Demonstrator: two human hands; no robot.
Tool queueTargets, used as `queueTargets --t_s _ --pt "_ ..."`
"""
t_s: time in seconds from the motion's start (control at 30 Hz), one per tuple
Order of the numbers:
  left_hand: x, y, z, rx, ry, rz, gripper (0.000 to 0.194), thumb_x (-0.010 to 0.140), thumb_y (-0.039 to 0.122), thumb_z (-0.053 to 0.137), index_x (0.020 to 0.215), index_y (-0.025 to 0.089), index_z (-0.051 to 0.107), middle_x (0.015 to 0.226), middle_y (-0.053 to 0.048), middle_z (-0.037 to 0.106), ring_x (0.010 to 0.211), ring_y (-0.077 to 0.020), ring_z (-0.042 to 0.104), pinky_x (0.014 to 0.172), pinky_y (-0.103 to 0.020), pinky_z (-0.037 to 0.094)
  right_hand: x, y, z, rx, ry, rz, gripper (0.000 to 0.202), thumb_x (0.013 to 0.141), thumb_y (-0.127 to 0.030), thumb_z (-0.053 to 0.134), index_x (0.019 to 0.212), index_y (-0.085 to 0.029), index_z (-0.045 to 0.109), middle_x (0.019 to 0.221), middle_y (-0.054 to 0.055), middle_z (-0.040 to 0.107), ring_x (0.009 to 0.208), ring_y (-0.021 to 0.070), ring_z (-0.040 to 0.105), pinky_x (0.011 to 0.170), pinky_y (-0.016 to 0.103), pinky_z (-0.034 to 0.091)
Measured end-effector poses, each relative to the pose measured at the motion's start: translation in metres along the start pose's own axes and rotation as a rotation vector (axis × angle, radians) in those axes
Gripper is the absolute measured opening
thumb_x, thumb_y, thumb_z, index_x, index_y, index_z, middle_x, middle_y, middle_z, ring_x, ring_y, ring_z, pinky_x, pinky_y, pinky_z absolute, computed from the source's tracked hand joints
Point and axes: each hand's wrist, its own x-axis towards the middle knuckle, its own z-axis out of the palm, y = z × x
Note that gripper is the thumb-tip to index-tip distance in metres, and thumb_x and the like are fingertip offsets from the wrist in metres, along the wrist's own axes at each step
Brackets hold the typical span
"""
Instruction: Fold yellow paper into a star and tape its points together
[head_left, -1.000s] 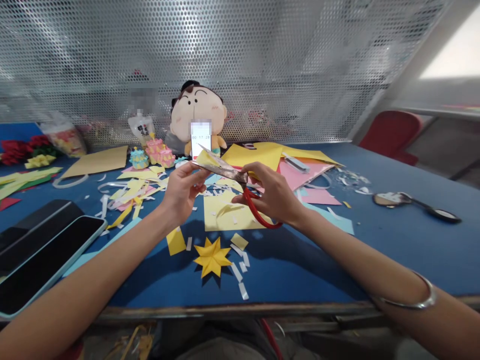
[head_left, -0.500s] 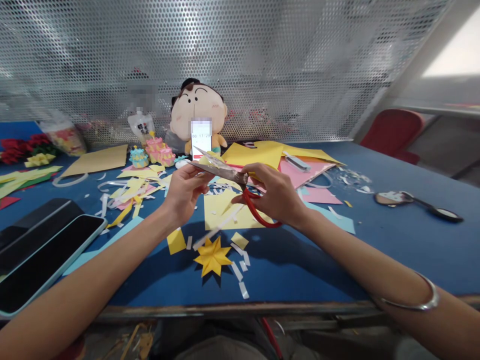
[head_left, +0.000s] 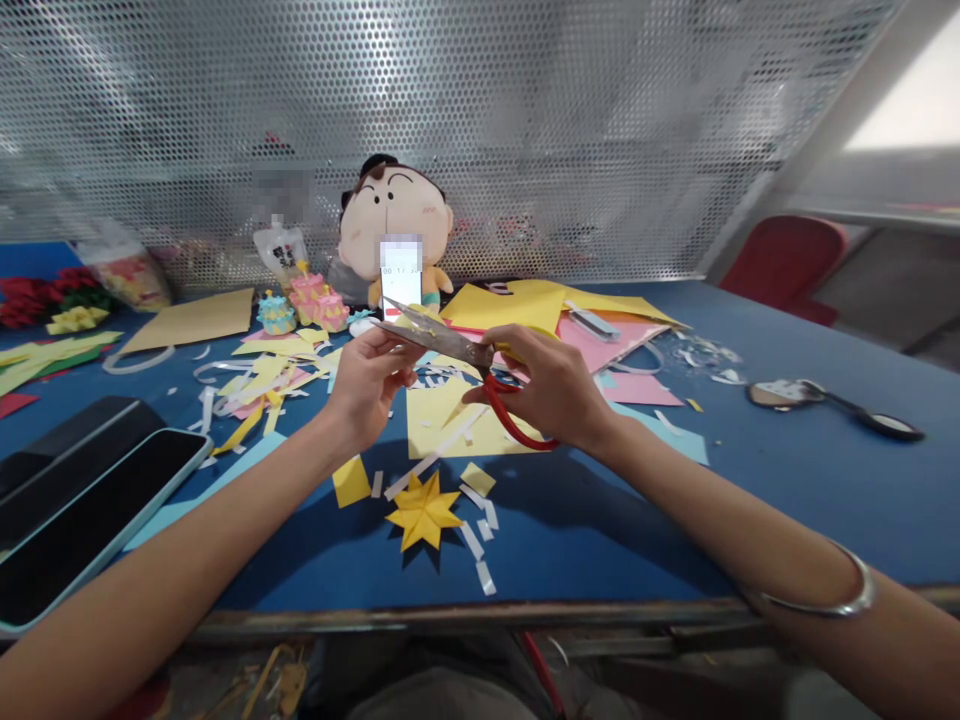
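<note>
My right hand [head_left: 551, 385] grips the red handles of a pair of scissors [head_left: 450, 342]. The blades point left and away, slightly apart. A small piece of yellow paper [head_left: 413, 319] shows at the blades, mostly hidden behind them. It appears pinched by the fingertips of my left hand [head_left: 373, 385], which are closed just below the blade tips. Nearer to me, a folded yellow paper star [head_left: 424, 512] lies on the blue table [head_left: 600, 560]. Beneath the scissors is a pale yellow paper sheet [head_left: 431, 430].
Paper scraps [head_left: 262, 385] cover the left middle. A phone [head_left: 97, 530] lies at the left; another phone [head_left: 403, 285], lit, leans against a plush doll [head_left: 394, 215] behind my hands. A utility knife [head_left: 592, 322] rests on coloured sheets. A black-handled tool [head_left: 847, 408] lies right.
The scissor blades have come slightly closer together. Both hands stay in nearly the same place, and the view has shifted very little.
</note>
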Motion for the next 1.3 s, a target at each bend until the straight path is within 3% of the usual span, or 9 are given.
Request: queueTargets --t_s 0.23,0.43,0.6,0.7,0.83,0.97,1.03,1.2,1.3 --pt "0.001 -0.002 -0.002 0.002 -0.019 0.002 0.018 0.059 0.005 0.071 0.050 0.016 0.059 0.047 0.006 0.049 0.042 -0.0035 0.038 0.042 -0.017 0.031 0.000 -0.002 -0.002 -0.032 -0.001 0.033 0.038 0.073 -0.056 0.062 0.087 -0.020 0.057 0.072 0.005 0.066 0.056 0.0156 0.054 0.057 0.029 0.046" --pt "0.001 -0.002 -0.003 -0.006 -0.040 -0.006 0.018 0.055 0.012 0.077 0.053 0.015 0.060 0.050 0.005 0.050 0.043 -0.0036 0.039 0.043 -0.018 0.033 0.000 -0.007 -0.001 -0.005 -0.002 0.124 0.044 0.070 -0.063 0.061 0.081 -0.021 0.056 0.057 -0.001 0.055 0.046 0.0114 0.044 0.049 0.025 0.038" --pt "0.003 -0.004 -0.007 -0.008 -0.045 -0.017 0.020 0.053 0.016 0.079 0.055 0.014 0.059 0.051 0.005 0.050 0.043 -0.0031 0.038 0.043 -0.017 0.033 0.003 -0.010 -0.006 0.102 0.143 0.278 0.049 0.067 -0.069 0.059 0.079 -0.022 0.051 0.047 -0.007 0.040 0.041 0.0101 0.035 0.042 0.025 0.031" --pt "0.004 -0.005 -0.009 -0.001 -0.066 -0.020 0.022 0.052 0.018 0.080 0.057 0.015 0.058 0.051 0.005 0.049 0.043 -0.0034 0.039 0.043 -0.018 0.034 0.005 0.001 -0.011 0.039 0.188 0.351 0.043 0.072 -0.064 0.058 0.082 -0.022 0.051 0.047 -0.007 0.040 0.040 0.0107 0.034 0.042 0.025 0.029" --pt "0.005 -0.005 -0.008 0.028 -0.088 -0.001 0.020 0.053 0.017 0.077 0.057 0.016 0.058 0.052 0.005 0.050 0.044 -0.0034 0.037 0.043 -0.018 0.031 0.004 0.034 -0.013 -0.257 -0.013 0.363 0.031 0.075 -0.050 0.062 0.085 -0.021 0.057 0.054 0.001 0.054 0.046 0.0163 0.047 0.044 0.027 0.033" --pt "0.006 -0.003 -0.008 0.070 -0.118 0.015 0.012 0.053 0.013 0.071 0.055 0.017 0.060 0.052 0.004 0.052 0.045 -0.0049 0.037 0.045 -0.020 0.030 -0.004 0.066 -0.007 -0.317 -0.106 0.384 0.016 0.069 -0.035 0.070 0.073 -0.021 0.062 0.056 0.004 0.058 0.054 0.0215 0.055 0.048 0.031 0.039" --pt "0.007 -0.001 -0.009 0.100 -0.149 0.019 0.008 0.053 0.011 0.067 0.057 0.017 0.064 0.056 0.002 0.056 0.050 -0.0067 0.041 0.048 -0.021 0.031 -0.008 0.076 -0.005 -0.308 -0.155 0.397 0.015 0.074 -0.035 0.068 0.076 -0.020 0.064 0.065 0.006 0.062 0.062 0.0215 0.059 0.055 0.033 0.045" --pt "0.010 0.002 -0.011 0.203 -0.221 0.032 0.001 0.055 0.017 0.067 0.054 0.017 0.066 0.058 -0.001 0.059 0.057 -0.0105 0.047 0.056 -0.024 0.034 -0.008 0.078 -0.007 -0.212 -0.267 0.397 0.022 0.091 -0.033 0.051 0.106 -0.020 0.059 0.111 0.006 0.060 0.092 0.0163 0.060 0.079 0.035 0.051" --pt "0.010 0.003 -0.011 0.275 -0.244 0.053 0.007 0.055 0.023 0.071 0.055 0.018 0.066 0.058 0.000 0.060 0.060 -0.0124 0.049 0.061 -0.026 0.037 0.003 0.062 -0.014 -0.123 -0.258 0.369 0.010 0.078 -0.028 0.067 0.081 -0.018 0.065 0.085 0.008 0.067 0.081 0.0229 0.062 0.072 0.039 0.051"
